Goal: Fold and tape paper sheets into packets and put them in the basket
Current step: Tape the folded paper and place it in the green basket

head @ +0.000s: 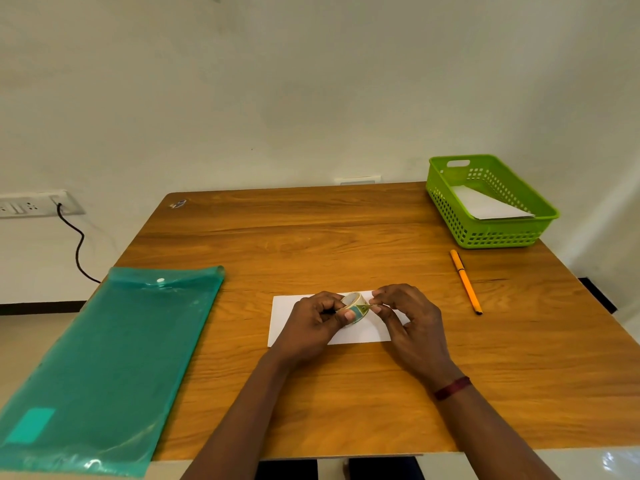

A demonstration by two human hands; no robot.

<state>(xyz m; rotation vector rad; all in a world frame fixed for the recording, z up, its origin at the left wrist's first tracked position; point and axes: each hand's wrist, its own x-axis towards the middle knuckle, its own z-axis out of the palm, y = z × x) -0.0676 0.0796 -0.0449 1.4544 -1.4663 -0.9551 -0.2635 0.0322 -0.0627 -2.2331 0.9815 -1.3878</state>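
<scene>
A folded white paper sheet (360, 332) lies flat on the wooden table in front of me. Just above it, my left hand (317, 322) grips a small roll of clear tape (355, 306) with a green and blue core. My right hand (407, 317) pinches the roll's right side, where the tape end is, between thumb and fingertips. The green plastic basket (450, 206) stands at the table's far right corner, and a folded white packet (485, 206) lies inside it.
An orange pen (465, 281) lies on the table right of my hands. A teal translucent plastic folder (104, 362) covers the left edge of the table (311, 237). A wall socket with a black cable (74, 244) is at the far left.
</scene>
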